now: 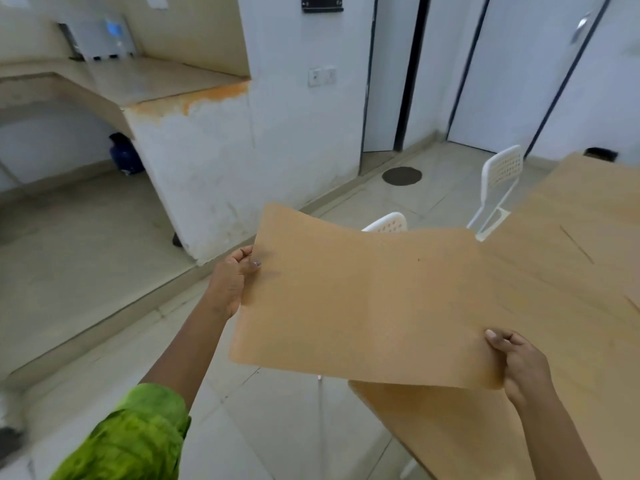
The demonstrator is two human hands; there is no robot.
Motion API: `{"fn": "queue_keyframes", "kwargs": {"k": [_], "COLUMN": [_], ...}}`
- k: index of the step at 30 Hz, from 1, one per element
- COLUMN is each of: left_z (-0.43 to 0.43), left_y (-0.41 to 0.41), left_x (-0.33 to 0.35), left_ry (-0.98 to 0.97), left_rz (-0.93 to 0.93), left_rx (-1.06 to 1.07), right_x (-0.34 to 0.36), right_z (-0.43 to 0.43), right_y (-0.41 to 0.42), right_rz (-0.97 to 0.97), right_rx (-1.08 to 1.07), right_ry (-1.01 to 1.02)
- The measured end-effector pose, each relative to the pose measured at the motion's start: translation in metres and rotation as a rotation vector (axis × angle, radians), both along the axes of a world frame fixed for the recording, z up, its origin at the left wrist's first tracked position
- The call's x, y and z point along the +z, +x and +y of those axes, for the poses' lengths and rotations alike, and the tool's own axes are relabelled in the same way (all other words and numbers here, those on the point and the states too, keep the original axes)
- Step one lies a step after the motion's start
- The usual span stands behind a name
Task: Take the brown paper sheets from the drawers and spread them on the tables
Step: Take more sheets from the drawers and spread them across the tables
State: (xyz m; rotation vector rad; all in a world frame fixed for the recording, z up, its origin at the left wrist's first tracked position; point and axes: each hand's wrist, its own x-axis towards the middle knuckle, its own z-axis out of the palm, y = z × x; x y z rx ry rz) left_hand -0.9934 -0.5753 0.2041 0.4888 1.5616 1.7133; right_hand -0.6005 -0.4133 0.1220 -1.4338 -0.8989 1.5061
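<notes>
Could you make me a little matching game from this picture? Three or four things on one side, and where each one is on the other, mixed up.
Things:
1. brown paper sheet
2. blue jug
3. white chair
4. round dark mat

Places:
A. on the floor under the counter
B. on the floor near the doors
C. held between the left hand and the right hand
D. beside the table, at its far side

Pairs: 1-C, 2-A, 3-D, 4-B

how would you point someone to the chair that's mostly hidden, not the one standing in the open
Start at the brown paper sheet held in both hands. Just above its far edge peeks a rounded white perforated chair back. Unlike the other white chair, only its top shows.
</notes>
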Motion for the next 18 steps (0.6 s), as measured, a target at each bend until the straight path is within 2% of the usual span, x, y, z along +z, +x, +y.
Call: {"fn": "queue_keyframes", "kwargs": {"k": [4,10,18], "left_z": [0.067,0.17,0.294], "left_y": [-0.028,-0.084,-0.119], "left_x": [0.0,-0.01,-0.01], "left_ry": [-0.012,-0.046,-0.073], "left_rz": [0.017,0.051,0.047], "left_rx": [-0.088,-0.297,-0.643], "right_x": [0.0,-0.016,-0.019], "right_z": [0.026,0.045,0.019], "right_y": [-0.022,-0.058,-0.114], "right_rz": [0.006,0.031,0.063], "right_rx": [-0.079,-0.312,-0.643], "right_ry": [-0.021,-0.041,-0.091]}}
